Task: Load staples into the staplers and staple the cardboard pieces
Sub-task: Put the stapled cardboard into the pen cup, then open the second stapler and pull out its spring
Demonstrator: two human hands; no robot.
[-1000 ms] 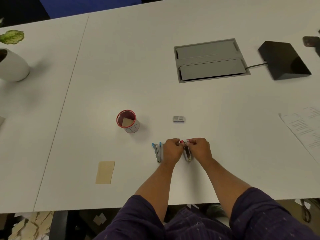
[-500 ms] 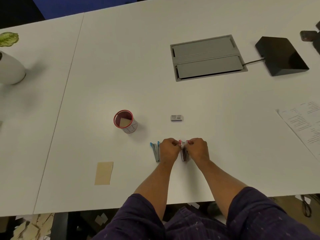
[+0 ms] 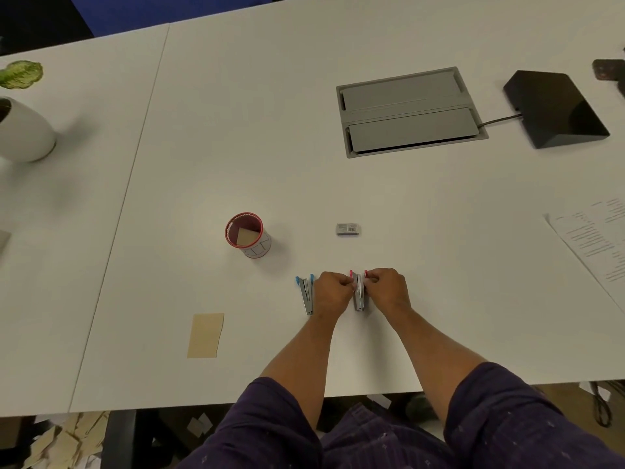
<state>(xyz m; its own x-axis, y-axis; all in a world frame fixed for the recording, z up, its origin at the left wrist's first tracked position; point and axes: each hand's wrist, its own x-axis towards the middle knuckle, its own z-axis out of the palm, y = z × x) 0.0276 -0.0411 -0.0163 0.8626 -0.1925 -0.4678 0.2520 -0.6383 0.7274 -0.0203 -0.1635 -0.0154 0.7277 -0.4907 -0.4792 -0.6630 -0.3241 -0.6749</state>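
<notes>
A small pink-tipped stapler [image 3: 359,296] lies on the white table between my two hands. My left hand [image 3: 333,292] pinches its left side and my right hand [image 3: 387,290] pinches its right side near the pink end. A blue-tipped stapler [image 3: 306,294] lies just left of my left hand, untouched. The little grey staple box [image 3: 347,229] sits beyond the hands. A tan cardboard piece [image 3: 205,335] lies flat at the front left. Another cardboard piece stands inside the red-rimmed cup [image 3: 248,235].
A grey cable hatch [image 3: 407,111] and a black wedge-shaped device [image 3: 556,108] lie at the back right. Printed paper [image 3: 595,242] lies at the right edge, a white plant pot [image 3: 23,130] at the far left. Cardboard scraps litter the floor under the table's front edge.
Both hands stay on the pink-tipped stapler with only small finger shifts. The camera view has drifted slightly.
</notes>
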